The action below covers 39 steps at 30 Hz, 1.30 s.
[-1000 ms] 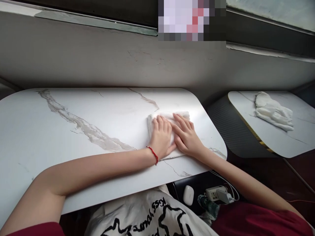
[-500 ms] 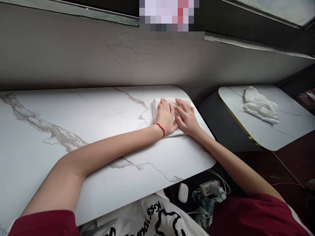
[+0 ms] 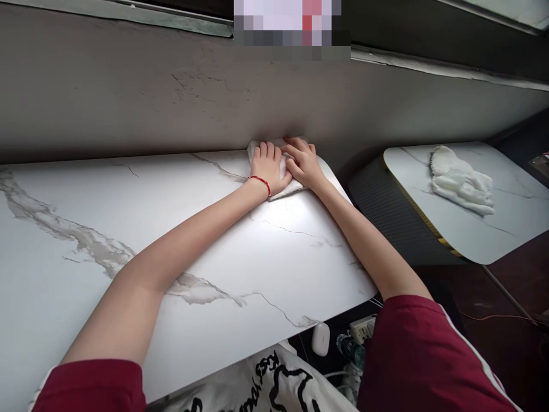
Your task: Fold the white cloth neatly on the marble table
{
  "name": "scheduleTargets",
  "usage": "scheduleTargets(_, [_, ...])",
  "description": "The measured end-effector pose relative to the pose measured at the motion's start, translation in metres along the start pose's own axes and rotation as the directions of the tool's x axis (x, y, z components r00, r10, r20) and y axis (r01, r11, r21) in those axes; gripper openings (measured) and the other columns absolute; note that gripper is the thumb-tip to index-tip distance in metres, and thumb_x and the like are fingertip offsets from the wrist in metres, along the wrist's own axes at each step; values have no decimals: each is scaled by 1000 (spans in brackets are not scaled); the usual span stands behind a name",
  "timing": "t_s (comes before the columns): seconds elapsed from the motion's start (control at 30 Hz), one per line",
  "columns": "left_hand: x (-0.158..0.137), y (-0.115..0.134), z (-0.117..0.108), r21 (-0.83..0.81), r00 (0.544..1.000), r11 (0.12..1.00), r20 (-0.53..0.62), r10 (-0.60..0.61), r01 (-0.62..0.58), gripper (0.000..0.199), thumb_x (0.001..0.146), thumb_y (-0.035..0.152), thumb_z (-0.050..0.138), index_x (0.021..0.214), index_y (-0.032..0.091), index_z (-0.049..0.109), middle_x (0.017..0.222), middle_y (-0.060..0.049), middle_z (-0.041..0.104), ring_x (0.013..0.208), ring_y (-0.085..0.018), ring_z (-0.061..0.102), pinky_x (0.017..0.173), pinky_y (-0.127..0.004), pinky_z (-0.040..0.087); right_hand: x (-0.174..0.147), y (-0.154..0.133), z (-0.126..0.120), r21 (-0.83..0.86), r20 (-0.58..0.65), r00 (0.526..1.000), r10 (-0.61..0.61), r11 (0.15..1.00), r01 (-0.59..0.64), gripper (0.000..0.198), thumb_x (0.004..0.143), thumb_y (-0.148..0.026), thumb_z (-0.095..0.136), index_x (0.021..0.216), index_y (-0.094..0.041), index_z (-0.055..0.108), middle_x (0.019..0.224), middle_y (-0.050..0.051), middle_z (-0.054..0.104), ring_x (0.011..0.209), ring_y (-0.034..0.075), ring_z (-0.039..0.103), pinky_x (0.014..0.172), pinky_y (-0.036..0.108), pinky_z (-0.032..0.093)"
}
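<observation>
A folded white cloth (image 3: pixel 283 167) lies at the far edge of the white marble-patterned table (image 3: pixel 206 229), against the wall. My left hand (image 3: pixel 268 167), with a red cord bracelet at the wrist, rests flat on its left part, fingers extended. On its right part presses my right hand (image 3: pixel 303 163), fingers spread and slightly bent, with the thumb close to the left hand. Both hands cover much of the cloth, and neither is wrapped around it.
A second marble-patterned table (image 3: pixel 472 240) to the right carries a crumpled white cloth (image 3: pixel 461 180). Below the near edge are a white earbud case (image 3: pixel 321 339), a bottle (image 3: pixel 349 349) and a power strip (image 3: pixel 362 328). The wall (image 3: pixel 128 97) borders the far edge.
Both hands and the folded cloth have moved away from me, from the table's right end area to its far edge by the wall. My arms are stretched further forward.
</observation>
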State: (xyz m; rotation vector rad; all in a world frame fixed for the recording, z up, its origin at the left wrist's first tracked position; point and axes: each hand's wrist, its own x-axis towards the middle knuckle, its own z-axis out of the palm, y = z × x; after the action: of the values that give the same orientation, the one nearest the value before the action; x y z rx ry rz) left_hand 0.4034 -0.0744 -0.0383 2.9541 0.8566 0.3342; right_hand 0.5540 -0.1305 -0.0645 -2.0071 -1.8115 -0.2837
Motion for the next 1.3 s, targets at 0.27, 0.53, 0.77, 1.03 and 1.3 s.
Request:
scheduleTargets(0.27, [-3, 0, 2, -35, 1000, 999, -32, 2, -3, 64, 95, 43, 40, 139, -2, 47, 147, -27, 46, 135, -40, 40, 110, -49, 31, -5, 1, -2, -80, -18, 1000, -11, 997, 9, 40, 95, -32, 35, 123, -24, 62, 135, 14, 53, 125, 34, 49, 105, 52, 41])
scheduleTargets(0.53, [-9, -4, 2, -75, 998, 997, -70, 8, -13, 61, 95, 44, 43, 137, 0, 51, 141, -26, 50, 132, -39, 43, 108, -48, 32, -10, -2, -4, -99, -15, 1000, -21, 995, 20, 42, 95, -30, 33, 125, -23, 62, 131, 14, 56, 122, 32, 50, 104, 50, 43])
scheduleTargets(0.77, [-13, -4, 4, -81, 997, 996, -69, 18, -24, 67, 92, 46, 47, 139, -2, 50, 144, -28, 49, 135, -41, 42, 110, -50, 32, -20, -7, -8, -136, 20, 999, -31, 990, 34, 46, 95, -27, 31, 132, -23, 60, 140, 14, 55, 128, 32, 50, 101, 48, 45])
scheduleTargets(1.03, [-50, 16, 1, -129, 993, 985, -12, 114, -114, 76, 94, 49, 47, 147, -4, 40, 158, -30, 35, 150, -41, 29, 121, -51, 24, -74, -24, -30, -113, 7, 1000, -28, 993, 28, 48, 96, -27, 33, 136, -22, 59, 141, 15, 56, 127, 32, 53, 106, 51, 43])
scheduleTargets(1.3, [-117, 80, -9, -75, 953, 953, 64, 298, -293, 81, 95, 53, 46, 151, -5, 37, 160, -31, 32, 151, -43, 28, 120, -56, 26, -184, -58, -81, -130, -19, 996, 87, 988, -89, 50, 96, -26, 36, 142, -29, 54, 142, 14, 55, 130, 33, 55, 108, 55, 44])
